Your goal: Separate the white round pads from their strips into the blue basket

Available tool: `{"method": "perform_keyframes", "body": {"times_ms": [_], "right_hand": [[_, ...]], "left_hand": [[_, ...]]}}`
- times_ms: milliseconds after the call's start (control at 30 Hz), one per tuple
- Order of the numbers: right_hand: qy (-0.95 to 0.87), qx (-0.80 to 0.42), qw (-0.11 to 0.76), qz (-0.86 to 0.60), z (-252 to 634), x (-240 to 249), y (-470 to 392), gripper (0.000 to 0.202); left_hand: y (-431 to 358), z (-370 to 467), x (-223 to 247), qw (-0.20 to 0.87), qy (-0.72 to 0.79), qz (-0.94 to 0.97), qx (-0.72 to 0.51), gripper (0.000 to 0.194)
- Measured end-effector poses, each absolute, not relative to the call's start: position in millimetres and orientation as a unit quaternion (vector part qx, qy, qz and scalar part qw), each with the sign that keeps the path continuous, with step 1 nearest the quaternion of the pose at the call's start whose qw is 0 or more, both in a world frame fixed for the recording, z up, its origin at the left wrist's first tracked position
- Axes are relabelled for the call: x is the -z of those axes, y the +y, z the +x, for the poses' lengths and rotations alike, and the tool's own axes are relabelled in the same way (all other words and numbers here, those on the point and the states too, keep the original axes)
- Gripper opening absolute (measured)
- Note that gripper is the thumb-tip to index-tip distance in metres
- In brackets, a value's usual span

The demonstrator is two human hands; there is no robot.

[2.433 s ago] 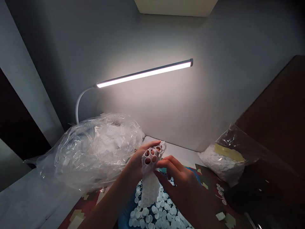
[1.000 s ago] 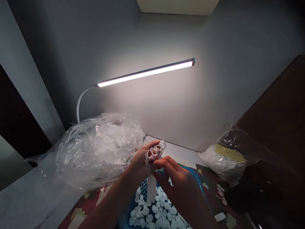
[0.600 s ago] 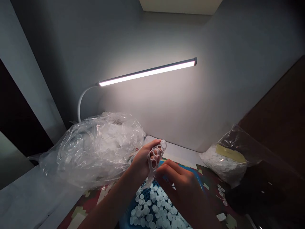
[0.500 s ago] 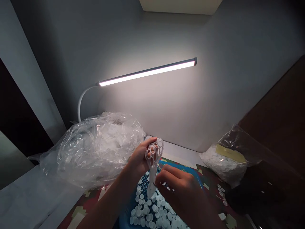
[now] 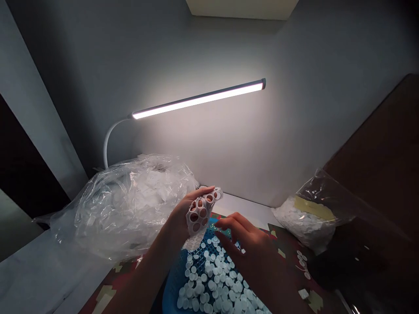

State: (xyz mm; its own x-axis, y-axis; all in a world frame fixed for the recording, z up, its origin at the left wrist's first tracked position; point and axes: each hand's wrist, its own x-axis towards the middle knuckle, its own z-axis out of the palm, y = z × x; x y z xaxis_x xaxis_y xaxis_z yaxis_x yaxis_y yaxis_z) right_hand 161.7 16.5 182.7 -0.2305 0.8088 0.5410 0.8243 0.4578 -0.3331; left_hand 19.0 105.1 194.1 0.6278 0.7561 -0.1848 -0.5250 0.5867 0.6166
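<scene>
Here, the fingers of the left hand point(image 5: 181, 214) are curled closed around a white perforated sheet point(image 5: 198, 214), its round holes facing the camera and skin showing through them, with the thumb along its upper edge. The sheet is tilted, held above the far left part of a blue basket point(image 5: 169, 290). Just beside it, the fingers of the right hand point(image 5: 248, 240) are loosely bent, thumb and forefinger parted by a small gap and apart from the sheet; whether the small white bits showing near the palm are in the hand or beyond it, I cannot tell. Below both hands, many white discs point(image 5: 221, 279) lie scattered and overlapping in the basket. A red and green patterned cover point(image 5: 124, 279) spreads beneath it on the surface, and near its right side lie a small white block point(image 5: 303, 294) and a few pale rings point(image 5: 301, 259). Farther left sits a large clear plastic bag point(image 5: 131, 209) of white material; to the right, another bag point(image 5: 304, 224) holds white pieces and a yellow piece point(image 5: 314, 208). A lit bar lamp point(image 5: 203, 99) reaches over everything, in front of a grey wall point(image 5: 229, 148).
</scene>
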Motion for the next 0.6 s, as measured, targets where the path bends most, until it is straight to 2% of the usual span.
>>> {"method": "perform_keyframes", "body": {"times_ms": [167, 600], "right_hand": [[-0.735, 0.014, 0.428, -0.525, 162.5, -184.7, 17.1, 0.012], [-0.745, 0.068, 0.435, -0.501, 160.3, -182.7, 19.7, 0.015]], "left_hand": [[92.3, 18.1, -200.7, 0.855, 0.232, 0.264, -0.381, 0.018], [90.7, 20.2, -198.9, 0.879, 0.208, 0.264, -0.338, 0.017]]}}
